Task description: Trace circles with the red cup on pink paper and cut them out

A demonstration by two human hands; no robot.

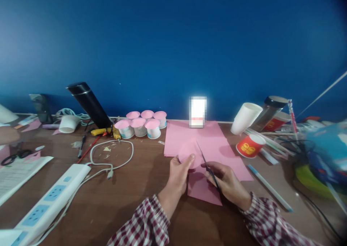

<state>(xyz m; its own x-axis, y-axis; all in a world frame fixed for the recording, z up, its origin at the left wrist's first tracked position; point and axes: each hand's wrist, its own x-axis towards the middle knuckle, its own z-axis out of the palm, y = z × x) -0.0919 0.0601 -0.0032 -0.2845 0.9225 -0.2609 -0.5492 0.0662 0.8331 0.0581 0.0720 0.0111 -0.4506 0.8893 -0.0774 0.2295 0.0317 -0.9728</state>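
Observation:
My left hand (pixel 177 175) pinches a round pink paper disc (pixel 189 152) between thumb and fingers, holding it up above the table. My right hand (pixel 226 181) grips black scissors (pixel 207 164), whose blades point up and touch the disc's right edge. Below both hands lie pink paper sheets (pixel 217 141) flat on the wooden table (pixel 130 199). Both wrists wear red-and-white checked sleeves.
Several white cups with pink lids (pixel 141 124) stand at the back. A white power strip (pixel 51 199) and cable (pixel 114 155) lie left. A red paper cup (pixel 251 145), white cup (pixel 245 117), pens (pixel 269 188), a black flask (pixel 89 104) and a lit phone (pixel 197 111) surround the paper.

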